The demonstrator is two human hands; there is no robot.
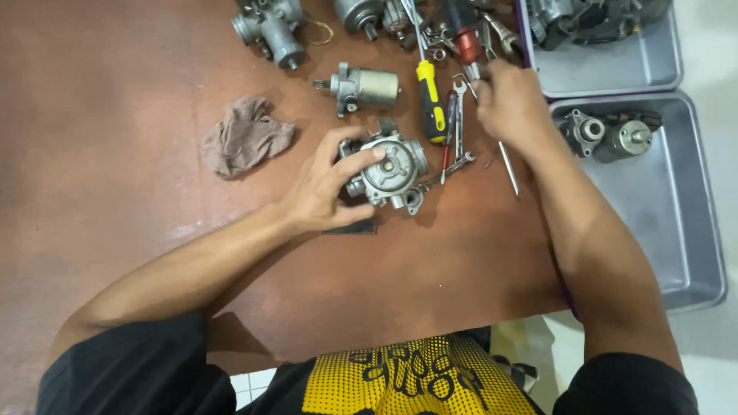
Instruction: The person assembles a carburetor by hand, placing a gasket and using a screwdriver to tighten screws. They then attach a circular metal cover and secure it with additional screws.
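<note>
My left hand (327, 184) grips a grey metal carburetor (390, 170) that rests on the brown table (115, 115), fingers wrapped over its left side. My right hand (511, 104) is farther back and to the right, closed around a thin metal rod tool (508, 167) whose shaft points down toward the table's near right. Between the hands lie a yellow-handled screwdriver (431, 98), a small wrench (459, 104) and a red-handled tool (447, 157).
A crumpled brown rag (244, 137) lies left of the carburetor. A small starter motor (363, 87) and more engine parts (270, 27) sit at the back. Two grey metal trays (676, 223) on the right hold motor parts (611, 134).
</note>
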